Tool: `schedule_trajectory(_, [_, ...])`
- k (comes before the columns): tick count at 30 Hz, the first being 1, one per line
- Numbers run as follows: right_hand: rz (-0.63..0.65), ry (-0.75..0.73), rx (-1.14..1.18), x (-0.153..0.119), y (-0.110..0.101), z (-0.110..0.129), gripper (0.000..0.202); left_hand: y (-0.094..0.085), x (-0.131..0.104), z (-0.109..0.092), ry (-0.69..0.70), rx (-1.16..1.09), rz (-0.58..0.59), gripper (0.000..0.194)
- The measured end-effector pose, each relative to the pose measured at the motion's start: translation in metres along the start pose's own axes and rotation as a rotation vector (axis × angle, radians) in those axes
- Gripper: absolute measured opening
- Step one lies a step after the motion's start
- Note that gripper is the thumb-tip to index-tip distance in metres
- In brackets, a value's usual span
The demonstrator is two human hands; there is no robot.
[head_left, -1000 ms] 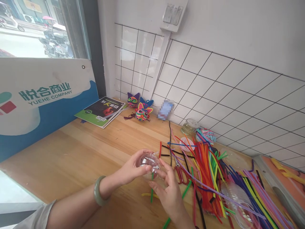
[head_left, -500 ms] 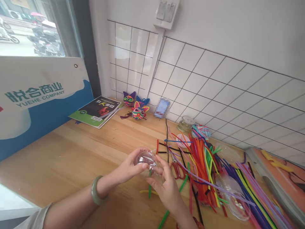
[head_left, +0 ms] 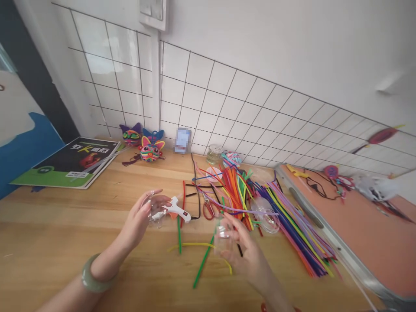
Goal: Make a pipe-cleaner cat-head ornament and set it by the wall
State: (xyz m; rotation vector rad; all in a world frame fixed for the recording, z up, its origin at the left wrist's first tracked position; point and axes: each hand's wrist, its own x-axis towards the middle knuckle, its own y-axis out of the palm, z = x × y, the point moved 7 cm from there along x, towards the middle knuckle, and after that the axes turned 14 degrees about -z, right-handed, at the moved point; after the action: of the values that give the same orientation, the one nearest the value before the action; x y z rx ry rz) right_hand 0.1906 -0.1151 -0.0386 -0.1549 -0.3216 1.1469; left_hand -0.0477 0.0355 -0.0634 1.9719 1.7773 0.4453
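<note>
Two clear plastic pieces are held apart, one in each hand. My left hand (head_left: 140,216), with a green bangle (head_left: 94,275) at the wrist, grips a clear rounded shell (head_left: 157,211) between curled fingers and thumb. Just beyond it lies a white glue gun (head_left: 180,211), partly seen through the plastic. My right hand (head_left: 247,251) holds another clear shell (head_left: 223,236) by its edge. Under and between the hands are green (head_left: 203,262) and yellow (head_left: 198,244) pipe cleaners. Red-handled scissors (head_left: 208,211) rest beyond the right hand.
Bundled pipe cleaners (head_left: 292,229) spread across the right of the table. Cat-faced ornaments (head_left: 151,150), a glass jar (head_left: 214,154) and a phone (head_left: 182,141) stand near the wall. A booklet (head_left: 81,162) lies at left, an orange board (head_left: 351,216) at right.
My hands have moved apart, each with a clear piece, where before they were together around the plastic. The view has turned right, and the glue gun now shows.
</note>
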Motion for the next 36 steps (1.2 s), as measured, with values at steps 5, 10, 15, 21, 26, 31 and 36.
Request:
schedule_trajectory(5, [-0.235,0.267,-0.028,-0.019,-0.094,-0.047,0.065,0.002,-0.001,0.005,0.005,-0.01,0.048,0.053])
schedule_trajectory(10, [-0.415,0.367,0.382,-0.021,-0.153,-0.078,0.07,0.004,-0.002,0.015,-0.023,-0.005,0.087,0.056])
schedule_trajectory(15, [-0.507,0.485,0.595,-0.016,-0.159,-0.097,0.06,0.002,-0.001,0.02,-0.03,-0.01,0.095,0.055])
schedule_trajectory(21, [-0.668,0.447,0.106,0.008,-0.185,-0.112,0.059,0.002,-0.001,0.021,-0.032,-0.006,0.102,0.052])
schedule_trajectory(26, [-0.76,0.438,-0.182,0.032,-0.204,-0.127,0.055,0.004,-0.003,0.022,-0.038,0.006,0.131,0.052])
schedule_trajectory(31, [-0.691,0.467,-0.353,0.045,-0.2,-0.149,0.043,0.003,-0.003,0.021,-0.034,0.01,0.144,0.051])
schedule_trajectory(36, [-0.625,0.475,-0.364,0.049,-0.197,-0.165,0.034,0.005,-0.004,0.02,-0.042,0.024,0.144,0.052])
